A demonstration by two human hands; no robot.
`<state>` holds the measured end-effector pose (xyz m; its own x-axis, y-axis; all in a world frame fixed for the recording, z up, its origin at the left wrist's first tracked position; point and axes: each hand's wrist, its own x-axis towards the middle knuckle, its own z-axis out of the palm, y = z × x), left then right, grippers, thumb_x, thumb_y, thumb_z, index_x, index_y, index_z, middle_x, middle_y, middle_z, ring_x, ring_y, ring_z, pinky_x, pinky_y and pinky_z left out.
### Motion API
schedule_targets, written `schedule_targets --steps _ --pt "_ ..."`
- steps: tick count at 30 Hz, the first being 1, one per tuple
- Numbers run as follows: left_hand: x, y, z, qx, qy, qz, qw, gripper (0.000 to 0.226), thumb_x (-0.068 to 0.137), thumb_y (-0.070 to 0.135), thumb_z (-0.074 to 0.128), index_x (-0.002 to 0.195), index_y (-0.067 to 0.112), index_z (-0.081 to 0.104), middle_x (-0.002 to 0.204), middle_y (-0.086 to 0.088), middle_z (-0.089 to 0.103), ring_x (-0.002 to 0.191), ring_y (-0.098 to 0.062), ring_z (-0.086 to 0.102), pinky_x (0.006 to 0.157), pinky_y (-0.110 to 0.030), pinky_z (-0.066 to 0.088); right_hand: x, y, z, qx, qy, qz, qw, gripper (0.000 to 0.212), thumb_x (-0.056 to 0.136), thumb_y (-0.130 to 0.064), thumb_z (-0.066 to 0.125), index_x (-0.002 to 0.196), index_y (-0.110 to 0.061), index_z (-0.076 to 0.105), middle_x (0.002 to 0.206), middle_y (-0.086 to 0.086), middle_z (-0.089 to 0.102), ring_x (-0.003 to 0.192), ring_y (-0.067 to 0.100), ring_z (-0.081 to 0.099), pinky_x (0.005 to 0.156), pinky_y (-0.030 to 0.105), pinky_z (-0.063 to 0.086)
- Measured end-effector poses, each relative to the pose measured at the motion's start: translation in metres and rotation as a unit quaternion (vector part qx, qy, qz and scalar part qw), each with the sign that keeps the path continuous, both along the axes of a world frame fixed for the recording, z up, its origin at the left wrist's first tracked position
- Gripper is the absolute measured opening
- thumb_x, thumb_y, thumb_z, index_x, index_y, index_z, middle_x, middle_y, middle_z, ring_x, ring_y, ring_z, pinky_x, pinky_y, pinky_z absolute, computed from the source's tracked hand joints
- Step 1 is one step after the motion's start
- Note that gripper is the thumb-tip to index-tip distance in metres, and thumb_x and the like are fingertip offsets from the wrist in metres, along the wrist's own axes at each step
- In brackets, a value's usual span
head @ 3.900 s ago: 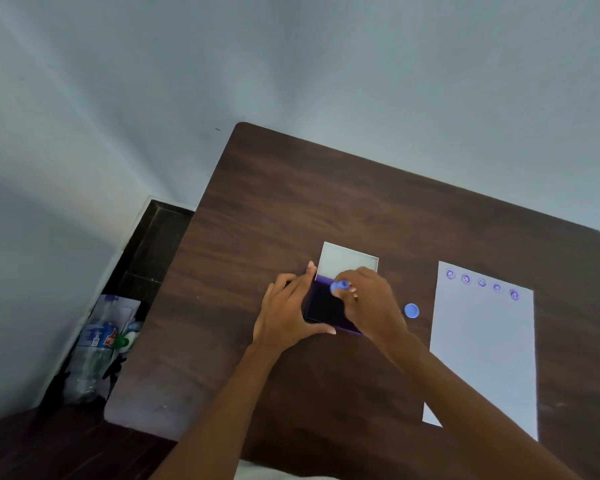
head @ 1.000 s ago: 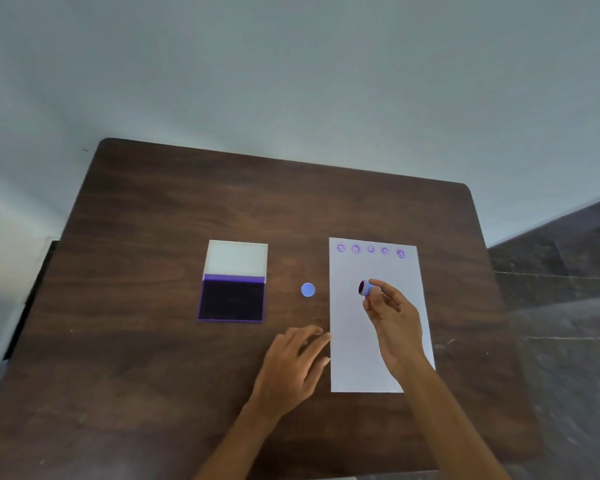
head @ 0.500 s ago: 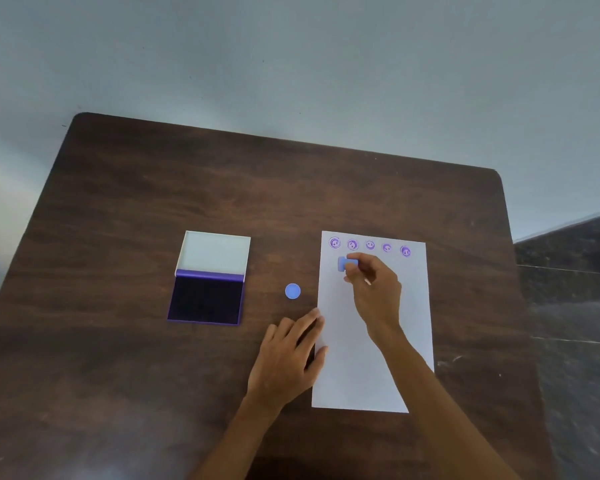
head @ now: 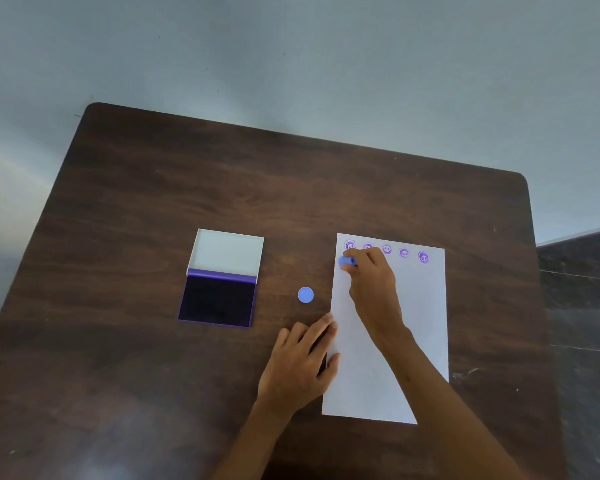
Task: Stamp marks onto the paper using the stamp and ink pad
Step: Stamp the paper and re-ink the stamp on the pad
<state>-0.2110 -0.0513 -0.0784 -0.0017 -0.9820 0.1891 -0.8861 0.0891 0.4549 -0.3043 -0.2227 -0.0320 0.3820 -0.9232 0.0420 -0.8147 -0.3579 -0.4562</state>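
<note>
We see the right hand gripping a blue stamp on the paper below five purple marks, left hand flat, fingers spread, steadying the sheet's edge, open ink pad well apart on the table

The right hand is pressing the blue stamp onto the paper at the sheet's eleven o'clock corner; the left hand is pinning its nine o'clock edge.

We see a dark wood-grain counter with a dull sheen. The white paper looks smooth and matt.
</note>
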Motion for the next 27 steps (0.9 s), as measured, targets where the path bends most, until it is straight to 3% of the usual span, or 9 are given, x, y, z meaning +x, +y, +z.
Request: schedule_targets --steps 6,11,20,27 --pt "0.001 0.001 0.001 -0.002 0.008 -0.001 1.0 0.043 0.093 0.045 0.054 0.124 0.019 0.067 0.135 0.001 0.061 0.094 -0.017 0.064 0.079 -0.032 0.054 0.006 -0.001 0.001 -0.018 0.014 0.026 0.999 0.027 0.077 0.01 0.071 0.102 0.003 0.065 0.091 0.017 0.064 0.081 0.029 0.06 0.065 0.033 0.053" --pt "0.0 0.001 0.002 -0.006 0.006 0.002 1.0 0.043 0.094 0.045 0.052 0.125 0.019 0.067 0.135 0.001 0.062 0.094 -0.017 0.064 0.079 -0.032 0.054 0.005 -0.003 0.002 -0.039 0.071 0.065 0.995 0.039 0.067 0.018 0.07 0.102 0.002 0.065 0.088 0.015 0.062 0.081 0.028 0.058 0.061 0.034 0.053" --pt "-0.005 0.001 -0.003 -0.01 0.008 0.001 1.0 0.045 0.093 0.047 0.055 0.126 0.019 0.067 0.137 0.002 0.06 0.094 -0.015 0.064 0.079 -0.029 0.053 -0.005 -0.019 -0.006 -0.063 0.079 0.138 0.985 0.041 0.059 0.022 0.071 0.096 0.004 0.066 0.088 0.016 0.065 0.078 0.032 0.059 0.056 0.038 0.054" --pt "-0.005 0.001 -0.006 -0.024 -0.011 0.003 1.0 0.045 0.095 0.046 0.053 0.127 0.018 0.065 0.137 0.001 0.06 0.094 -0.015 0.063 0.08 -0.03 0.052 0.0 -0.012 -0.008 -0.074 0.037 0.094 0.992 0.035 0.065 0.021 0.069 0.096 0.004 0.067 0.085 0.016 0.065 0.077 0.032 0.058 0.061 0.035 0.052"
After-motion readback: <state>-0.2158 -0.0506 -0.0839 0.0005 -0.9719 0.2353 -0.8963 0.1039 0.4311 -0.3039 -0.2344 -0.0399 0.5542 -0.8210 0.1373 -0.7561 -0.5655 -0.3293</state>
